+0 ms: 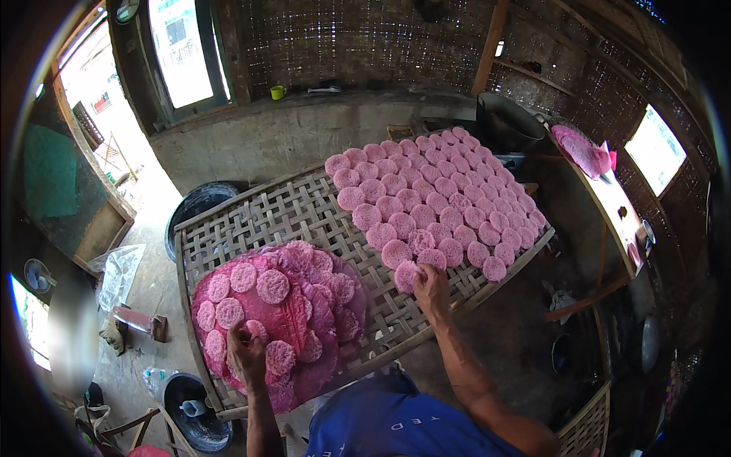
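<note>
Pink round lacy rice cakes (426, 199) look thin and brittle; lift them gently by their rims. Right hand (430, 289) pinches one at five o'clock on the woven bamboo rack (285, 217); left hand (245, 354) grips another on the pink pile (293, 320).

My right hand (431, 292) covers most of the pink disc (407, 276) at the near end of the rows, so I cannot tell how firmly my fingers grip it. My left hand (245, 352) hides part of a disc (256, 330) on the pink cloth (304, 320), and the cloth itself hides the woven tray (266, 217) beneath it. My forearms and blue shirt (388, 419) run off the lower edge. The black tub (199, 199) behind the tray is half hidden by the tray's rim. At the left rim a shape (72, 327) is blurred beyond telling. The objects in the dark at the lower right are too dim to make out.
</note>
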{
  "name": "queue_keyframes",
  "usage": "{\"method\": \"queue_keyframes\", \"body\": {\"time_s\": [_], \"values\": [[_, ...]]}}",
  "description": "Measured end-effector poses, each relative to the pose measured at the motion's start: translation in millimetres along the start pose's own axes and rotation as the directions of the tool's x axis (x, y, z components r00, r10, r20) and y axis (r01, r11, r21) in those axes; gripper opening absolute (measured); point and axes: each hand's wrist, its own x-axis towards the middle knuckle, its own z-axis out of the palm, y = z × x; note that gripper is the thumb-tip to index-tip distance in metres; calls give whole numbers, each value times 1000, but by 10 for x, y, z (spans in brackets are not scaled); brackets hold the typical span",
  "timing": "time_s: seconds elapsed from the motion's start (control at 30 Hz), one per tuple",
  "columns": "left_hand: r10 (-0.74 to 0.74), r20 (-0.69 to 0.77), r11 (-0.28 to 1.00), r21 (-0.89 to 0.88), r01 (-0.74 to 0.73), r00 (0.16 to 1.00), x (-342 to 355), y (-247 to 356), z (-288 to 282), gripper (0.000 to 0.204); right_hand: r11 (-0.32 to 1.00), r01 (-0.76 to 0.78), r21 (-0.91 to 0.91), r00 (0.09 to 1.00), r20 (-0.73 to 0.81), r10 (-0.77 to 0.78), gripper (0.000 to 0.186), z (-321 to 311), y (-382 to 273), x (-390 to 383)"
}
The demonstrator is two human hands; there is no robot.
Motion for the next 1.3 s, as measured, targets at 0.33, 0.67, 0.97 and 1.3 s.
{"method": "queue_keyframes", "body": {"time_s": [0.33, 0.67, 0.97, 1.3], "values": [[530, 495, 832, -460, -310, 689, -510, 1290, 459, 51, 68, -846, 528, 531, 847, 33, 31, -98, -877, -696], [171, 523, 933, 187, -308, 835, -416, 43, -151, 45, 880, -273, 389, 956, 4, 295, 36, -286, 958, -16], [143, 415, 984, 41, -175, 899, -302, 481, -293, 50, 960, -52, -276, 928, -368, -56, 34, -606, 774, 173], [620, 538, 774, -538, -334, 571, -615, 1751, 510, 44, -21, -883, 469, 470, 882, -46, 47, -448, -498, -824]]}}
